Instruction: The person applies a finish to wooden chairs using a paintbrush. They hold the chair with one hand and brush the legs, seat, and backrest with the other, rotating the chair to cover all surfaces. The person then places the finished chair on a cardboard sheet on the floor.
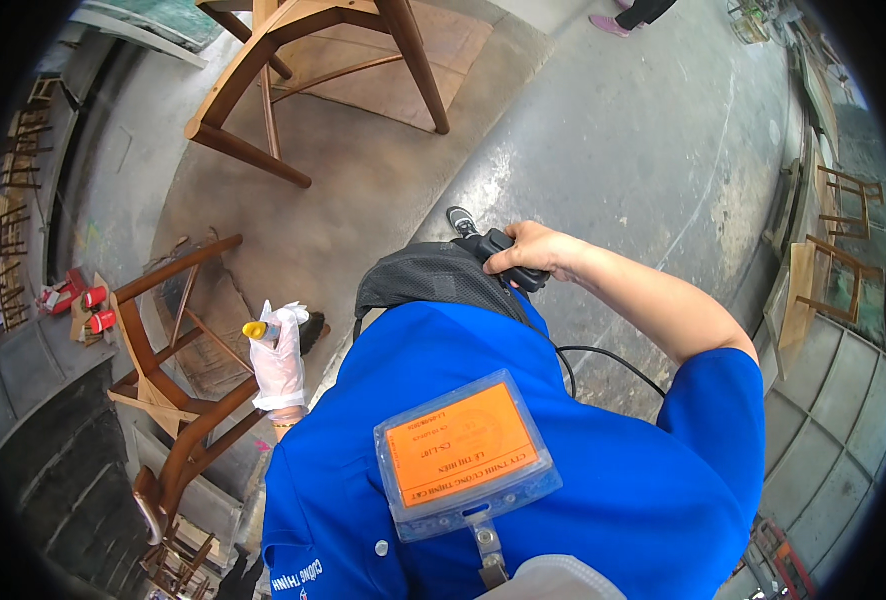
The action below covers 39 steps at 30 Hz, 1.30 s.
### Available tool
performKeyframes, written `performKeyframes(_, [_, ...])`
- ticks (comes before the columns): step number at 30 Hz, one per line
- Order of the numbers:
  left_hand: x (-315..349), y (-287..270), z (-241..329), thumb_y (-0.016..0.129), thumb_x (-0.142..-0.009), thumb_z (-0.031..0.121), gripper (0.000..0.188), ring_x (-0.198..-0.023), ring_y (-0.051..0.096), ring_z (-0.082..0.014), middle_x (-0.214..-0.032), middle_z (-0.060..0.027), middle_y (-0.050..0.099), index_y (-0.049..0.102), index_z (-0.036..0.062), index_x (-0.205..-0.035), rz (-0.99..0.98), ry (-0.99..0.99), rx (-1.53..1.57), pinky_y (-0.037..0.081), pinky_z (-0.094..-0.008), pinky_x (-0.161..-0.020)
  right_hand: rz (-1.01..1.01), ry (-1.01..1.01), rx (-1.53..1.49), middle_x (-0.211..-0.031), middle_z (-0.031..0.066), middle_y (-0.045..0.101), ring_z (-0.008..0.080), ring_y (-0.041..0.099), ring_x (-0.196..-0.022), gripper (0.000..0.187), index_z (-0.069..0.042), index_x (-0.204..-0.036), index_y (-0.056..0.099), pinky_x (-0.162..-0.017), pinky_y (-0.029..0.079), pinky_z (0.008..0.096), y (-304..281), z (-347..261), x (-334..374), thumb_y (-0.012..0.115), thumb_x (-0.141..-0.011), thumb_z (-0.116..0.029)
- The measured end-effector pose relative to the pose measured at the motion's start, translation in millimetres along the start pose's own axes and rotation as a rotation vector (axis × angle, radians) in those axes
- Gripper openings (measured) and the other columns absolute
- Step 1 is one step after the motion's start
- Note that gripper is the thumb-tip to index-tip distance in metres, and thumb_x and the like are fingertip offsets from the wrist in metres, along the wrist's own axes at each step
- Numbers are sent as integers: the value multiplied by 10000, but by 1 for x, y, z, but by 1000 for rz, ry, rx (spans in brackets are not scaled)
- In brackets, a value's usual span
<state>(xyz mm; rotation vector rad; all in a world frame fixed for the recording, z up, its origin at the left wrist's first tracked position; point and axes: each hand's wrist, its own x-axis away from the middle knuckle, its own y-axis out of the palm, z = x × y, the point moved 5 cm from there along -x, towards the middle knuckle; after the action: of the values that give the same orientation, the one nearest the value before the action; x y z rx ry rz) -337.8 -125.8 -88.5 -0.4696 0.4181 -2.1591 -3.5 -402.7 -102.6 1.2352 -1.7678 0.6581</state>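
My left hand (280, 368), in a thin white plastic glove, is closed round a small object with a yellow end (254, 329); its exact kind does not show. Just left of that hand stands a brown wooden chair frame (208, 415), apart from the glove as far as I can see. My bare right hand (541, 247) grips a black handheld device (531, 279) in front of my waist. It rests against a black mesh waist pouch (423, 282). A black cable (613, 352) runs out from beside the pouch.
Another wooden chair frame (238, 85) stands ahead on brown cardboard (383, 60). Red containers (98, 310) sit at the far left. More chair frames (843, 280) line the right side, and others (13, 220) the left. A person's pink shoe (609, 26) shows at the top.
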Motion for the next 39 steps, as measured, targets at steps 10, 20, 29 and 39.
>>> performKeyframes(10, [-7, 17, -13, 642, -1058, 198, 196, -999, 704, -162, -1010, -69, 782, 708, 14, -1039, 59, -20, 34, 345, -456, -1262, 9, 39, -440, -993, 127, 716, 161, 712, -700, 454, 64, -1161, 617, -629, 648, 325, -30, 29, -2, 826, -917, -257])
performKeyframes(20, [-66, 79, 18, 648, -1057, 208, 210, -1036, 709, -187, -1022, -83, 784, 720, 11, -1043, 26, 33, -10, 329, -459, -1272, -31, -172, -423, -898, 113, 644, 166, 672, -763, 475, 72, -1144, 596, -697, 655, 331, -95, -30, -79, 834, -892, -253])
performKeyframes(29, [-109, 111, 80, 638, -1048, 147, 156, -1037, 723, -185, -985, -62, 784, 729, 30, -1000, -128, 217, -84, 308, -478, -1286, 55, -405, 218, -1327, 164, 706, 266, 642, -1262, 779, -114, -1554, 535, -1095, 495, 373, -154, 18, -26, 569, -784, 0])
performKeyframes(39, [-127, 142, 107, 669, -1021, 116, 120, -936, 736, -203, -973, -92, 791, 715, 6, -1009, -245, 245, -153, 357, -482, -1258, -72, -539, 506, -1367, 116, 673, 321, 643, -1274, 516, -195, -1323, 719, -1115, 487, 444, -139, 20, -18, 638, -834, -55])
